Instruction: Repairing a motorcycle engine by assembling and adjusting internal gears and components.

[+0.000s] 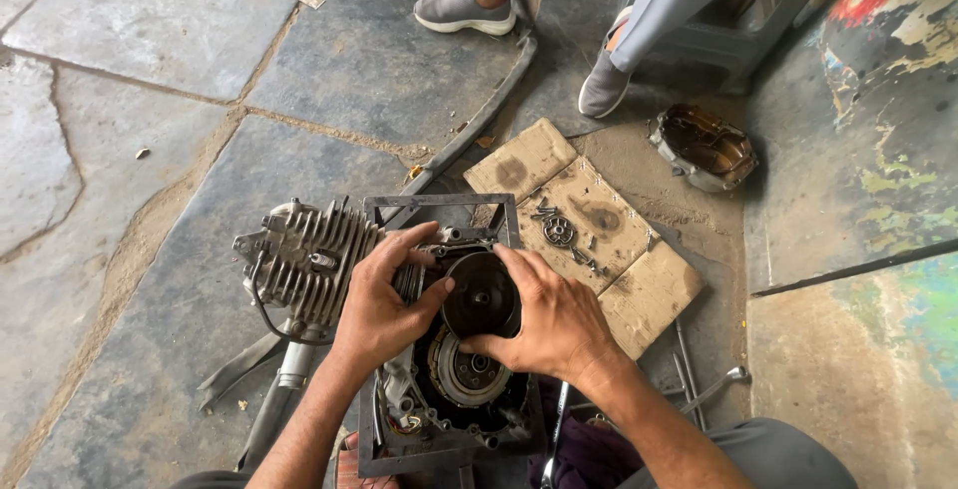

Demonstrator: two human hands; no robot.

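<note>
Near edge: tools are lying on the floor by the person's knee, a spanner (714,386) and some thin rods beside it, with a dark cloth (589,454) bunched up at the bottom.
Engine: a motorcycle engine (439,349) is sitting in a square metal frame (439,202) on the stone floor, its finned cylinder (309,259) pointing left.
Open side: the cover is already off, and the clutch assembly (467,374) is showing in the near half of the casing.
Left hand: the left hand (379,304) is curling over the casing, fingers bent and pressing on the left rim of a dark round part (482,294).
Right hand: the right hand (544,324) is cupping that same round part from the right, fingers spread around its edge, thumb tucked underneath.
Round part: it is sitting between both hands, just above the clutch, at the far half of the opening.
Progress: I'd judge the strip-down is well along, cover removed, small parts set aside, internals still in place.
Cardboard: flattened cardboard (599,240) to the right is carrying a small sprocket (559,232) and loose bolts.
Removed cover: farther right, the engine cover (704,147) is lying open side up like a bowl, oily inside, nothing clearly in it.
Far: another person's grey shoes (464,10) are resting on the floor.
</note>
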